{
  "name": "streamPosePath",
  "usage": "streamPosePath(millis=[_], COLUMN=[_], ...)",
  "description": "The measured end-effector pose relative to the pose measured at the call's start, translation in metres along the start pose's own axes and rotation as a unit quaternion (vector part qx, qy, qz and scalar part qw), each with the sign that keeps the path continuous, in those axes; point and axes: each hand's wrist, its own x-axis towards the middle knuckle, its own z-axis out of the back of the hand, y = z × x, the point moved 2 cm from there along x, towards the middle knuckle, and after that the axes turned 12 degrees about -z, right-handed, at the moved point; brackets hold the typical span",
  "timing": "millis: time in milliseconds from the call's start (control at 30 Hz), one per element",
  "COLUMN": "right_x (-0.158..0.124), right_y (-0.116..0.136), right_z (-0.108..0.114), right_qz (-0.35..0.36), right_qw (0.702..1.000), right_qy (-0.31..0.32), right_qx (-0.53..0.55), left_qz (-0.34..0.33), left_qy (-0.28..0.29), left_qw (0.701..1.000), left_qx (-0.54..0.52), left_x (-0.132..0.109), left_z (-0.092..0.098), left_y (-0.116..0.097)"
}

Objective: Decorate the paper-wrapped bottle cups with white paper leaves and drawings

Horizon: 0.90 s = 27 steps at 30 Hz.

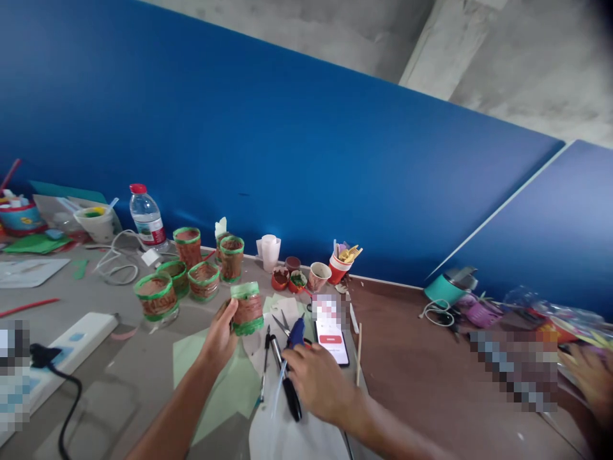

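My left hand (221, 335) is closed around a brown cup (248, 308) with green bands at rim and base, raised above the light green paper (218, 390). My right hand (323, 380) has its fingers curled on a blue glue gun (297, 330), with a clear glue stick trailing from its back; the palm hides the handle. Left of that hand lie a black marker (290, 397), a thin pen (265, 365) and scissors (282, 324), partly covered. A phone (331, 332) with a lit screen is just beyond my right hand.
Several similar brown and green cups (156, 296) stand at left, near a water bottle (147, 220). A white power strip (71, 351) with a black plug lies front left. Small paint cups (319, 276) line the blue partition (287, 140). Another person's hand (589, 374) is at far right.
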Motion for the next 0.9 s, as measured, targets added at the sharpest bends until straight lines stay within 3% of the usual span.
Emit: streamPosePath(millis=[133, 233, 367, 500, 733, 900], right_x=[-0.027, -0.038, -0.035, -0.019, -0.005, -0.009], right_y=[-0.033, -0.046, -0.042, -0.034, -0.039, -0.048], right_z=[-0.015, -0.023, -0.018, -0.015, -0.041, -0.044], right_qz=[-0.131, -0.171, -0.133, -0.090, -0.076, -0.029], right_qw=[0.991, 0.983, 0.986, 0.995, 0.993, 0.992], right_qy=[0.019, 0.016, 0.003, -0.017, -0.012, -0.109], right_qx=[0.032, 0.067, 0.104, 0.025, -0.085, -0.055], left_qz=[0.040, 0.061, 0.047, 0.035, 0.041, 0.037], left_qy=[0.012, 0.007, -0.001, -0.004, 0.004, 0.003], left_qw=[0.999, 0.998, 0.999, 0.999, 0.999, 0.999], left_qx=[-0.026, -0.032, -0.013, 0.004, 0.014, 0.023], left_x=[0.001, -0.001, -0.005, -0.008, -0.010, -0.010], left_z=[0.000, -0.003, -0.008, -0.013, -0.014, -0.015], left_y=[0.008, 0.011, 0.007, -0.002, -0.004, -0.005])
